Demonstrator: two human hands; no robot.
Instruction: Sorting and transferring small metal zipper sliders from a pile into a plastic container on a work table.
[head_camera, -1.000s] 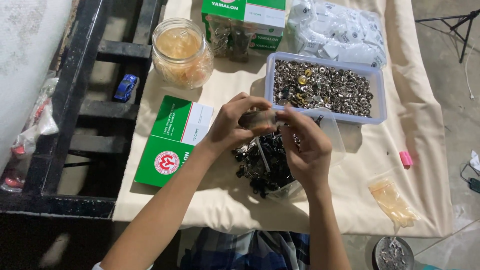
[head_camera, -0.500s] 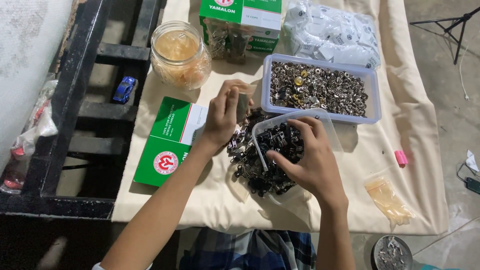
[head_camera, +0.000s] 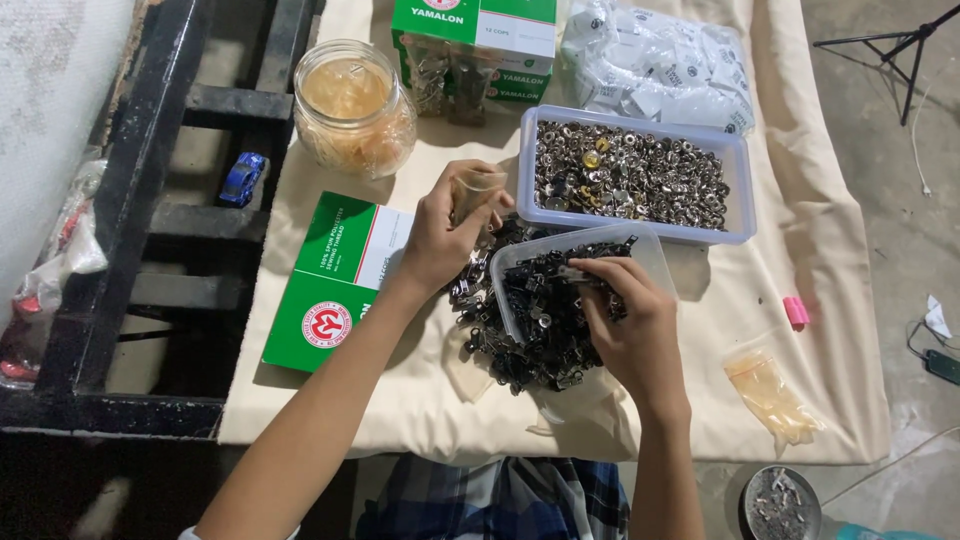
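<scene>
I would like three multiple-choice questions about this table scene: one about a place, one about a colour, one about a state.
1. Where does the glass jar stand?
A. Left of the tray of silver metal parts
B. On the floor
C. On the flat green box

2. What colour is the small toy car on the black frame?
A. Red
B. Blue
C. Yellow

3. What is the right hand doing?
A. Lying flat on the cloth
B. Gripping the jar
C. Reaching with its fingers into the clear tub of dark metal parts

Answers:
1 A, the jar stands on the cloth to the left of that tray.
2 B, the car is plainly blue.
3 C, the fingertips are down among the dark parts in the tub, while the left hand holds up a small clear bag.
</scene>
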